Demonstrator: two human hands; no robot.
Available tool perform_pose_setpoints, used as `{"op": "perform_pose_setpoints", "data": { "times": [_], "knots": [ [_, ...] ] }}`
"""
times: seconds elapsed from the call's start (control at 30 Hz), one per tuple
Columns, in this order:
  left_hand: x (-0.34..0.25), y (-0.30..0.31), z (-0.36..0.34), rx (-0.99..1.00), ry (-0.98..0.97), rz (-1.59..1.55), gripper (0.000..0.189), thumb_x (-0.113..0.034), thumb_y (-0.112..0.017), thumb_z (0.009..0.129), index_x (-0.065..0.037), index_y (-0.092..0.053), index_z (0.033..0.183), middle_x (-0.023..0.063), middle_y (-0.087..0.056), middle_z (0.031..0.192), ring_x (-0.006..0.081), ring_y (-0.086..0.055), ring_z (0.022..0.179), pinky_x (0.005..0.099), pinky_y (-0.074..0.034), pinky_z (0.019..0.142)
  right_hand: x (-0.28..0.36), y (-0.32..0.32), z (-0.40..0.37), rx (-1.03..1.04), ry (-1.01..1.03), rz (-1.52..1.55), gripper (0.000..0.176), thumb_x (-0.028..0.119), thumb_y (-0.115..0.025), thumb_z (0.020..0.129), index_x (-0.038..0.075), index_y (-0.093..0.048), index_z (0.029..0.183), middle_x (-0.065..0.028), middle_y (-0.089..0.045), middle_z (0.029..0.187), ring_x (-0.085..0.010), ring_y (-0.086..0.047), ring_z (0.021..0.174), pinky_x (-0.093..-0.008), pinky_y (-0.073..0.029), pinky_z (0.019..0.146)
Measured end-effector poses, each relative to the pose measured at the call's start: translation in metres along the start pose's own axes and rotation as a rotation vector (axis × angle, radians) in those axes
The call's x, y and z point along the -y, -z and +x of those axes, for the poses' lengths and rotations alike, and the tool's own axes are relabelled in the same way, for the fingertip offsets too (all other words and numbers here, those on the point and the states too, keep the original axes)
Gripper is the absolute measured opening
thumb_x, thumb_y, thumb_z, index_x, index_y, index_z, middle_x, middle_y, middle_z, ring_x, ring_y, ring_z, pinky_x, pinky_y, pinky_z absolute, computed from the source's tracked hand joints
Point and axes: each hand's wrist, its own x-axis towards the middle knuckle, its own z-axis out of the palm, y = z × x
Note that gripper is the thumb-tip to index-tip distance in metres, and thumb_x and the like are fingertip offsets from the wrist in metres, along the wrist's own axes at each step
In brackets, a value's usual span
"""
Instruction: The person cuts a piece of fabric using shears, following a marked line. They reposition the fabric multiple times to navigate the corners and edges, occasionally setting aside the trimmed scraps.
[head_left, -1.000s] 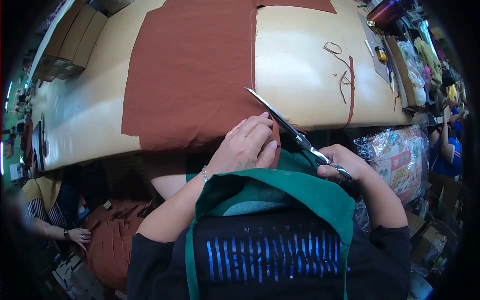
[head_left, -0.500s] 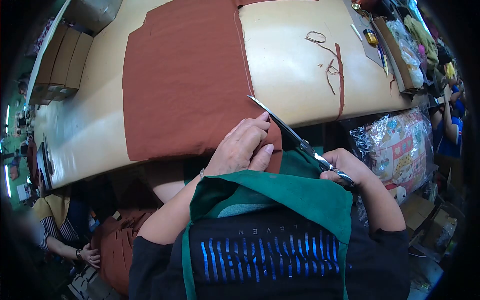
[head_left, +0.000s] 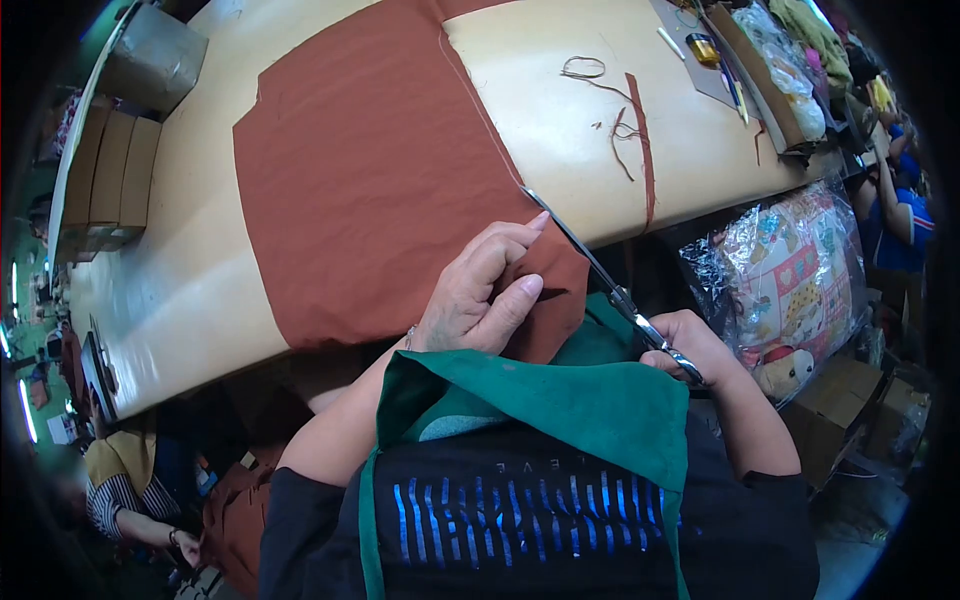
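A large rust-brown cloth (head_left: 370, 170) lies over the table, its near right corner hanging past the front edge. A thin pale line runs along its right side. My right hand (head_left: 692, 345) grips the scissors (head_left: 622, 300) by the handles. The blades point up and left, with the tip at the cloth's right edge where the pale line meets it. My left hand (head_left: 480, 285) rests on the cloth just left of the blades, its thumb apart from the fingers. Cloth bunches in a dark fold by the thumb. Beneath my hands is a green apron (head_left: 560, 390).
On the table lie a brown cloth strip (head_left: 643, 150) and loose threads (head_left: 583, 68). A small yellow jar (head_left: 702, 48) stands near a cardboard box (head_left: 765, 75). A plastic-wrapped printed bundle (head_left: 780, 290) sits right, cartons (head_left: 110, 170) left. A co-worker's hand (head_left: 187, 545) touches brown cloth.
The view has turned and shifted. The cloth's near corner by my left hand is more spread to the right. My left thumb is farther from the fingers. The scissors remain in my right hand.
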Motion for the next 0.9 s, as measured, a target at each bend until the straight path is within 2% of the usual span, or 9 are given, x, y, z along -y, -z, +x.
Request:
{"op": "perform_pose_setpoints", "data": {
  "times": [0.17, 0.3, 0.47, 0.63, 0.9],
  "knots": [
    [-0.005, -0.002, 0.009, -0.005, 0.077, -0.072, 0.009, -0.005, -0.049, 0.082, 0.002, -0.045, 0.080, 0.0090, -0.045, 0.082, 0.0160, -0.043, 0.073, 0.0319, -0.037, 0.086, -0.016, 0.000, 0.000, -0.042, 0.035, 0.038, 0.046, 0.041, -0.078, 0.062, 0.005, -0.050, 0.060, 0.0048, -0.046, 0.055, -0.0029, -0.039, 0.051, -0.0193, -0.032, 0.044],
    [0.007, -0.001, 0.009, 0.031, -0.049, -0.117, 0.010, -0.006, -0.049, 0.082, 0.001, -0.043, 0.077, 0.0080, -0.042, 0.078, 0.0142, -0.041, 0.070, 0.0371, -0.034, 0.095, -0.017, 0.001, -0.001, -0.005, 0.083, 0.048, 0.047, 0.042, -0.077, 0.063, 0.005, -0.049, 0.063, 0.0048, -0.046, 0.056, -0.0027, -0.039, 0.052, -0.0195, -0.032, 0.045],
    [0.003, 0.000, 0.011, 0.103, -0.138, -0.018, 0.011, -0.005, -0.048, 0.082, 0.001, -0.041, 0.075, 0.0084, -0.040, 0.075, 0.0153, -0.042, 0.069, 0.0436, -0.026, 0.104, -0.015, 0.015, 0.004, 0.156, 0.103, -0.016, 0.054, 0.054, -0.070, 0.065, 0.007, -0.045, 0.066, 0.0040, -0.044, 0.056, -0.0048, -0.041, 0.051, -0.0205, -0.034, 0.045],
    [0.006, 0.001, 0.011, 0.153, -0.140, 0.032, 0.010, -0.004, -0.048, 0.081, 0.001, -0.041, 0.077, 0.0097, -0.041, 0.077, 0.0165, -0.042, 0.069, 0.0419, -0.027, 0.104, 0.003, 0.015, 0.018, 0.282, 0.152, -0.003, 0.058, 0.062, -0.064, 0.067, 0.008, -0.044, 0.069, 0.0009, -0.046, 0.056, -0.0082, -0.045, 0.050, -0.0215, -0.036, 0.045],
    [-0.001, -0.002, 0.011, 0.199, -0.153, 0.111, 0.011, -0.005, -0.048, 0.081, 0.001, -0.040, 0.078, 0.0135, -0.044, 0.084, 0.0244, -0.047, 0.077, 0.0418, -0.028, 0.104, 0.018, 0.014, 0.027, 0.230, 0.156, -0.121, 0.062, 0.068, -0.059, 0.066, 0.007, -0.044, 0.068, 0.0005, -0.046, 0.055, -0.0088, -0.046, 0.049, -0.0217, -0.037, 0.045]
  ]
}}
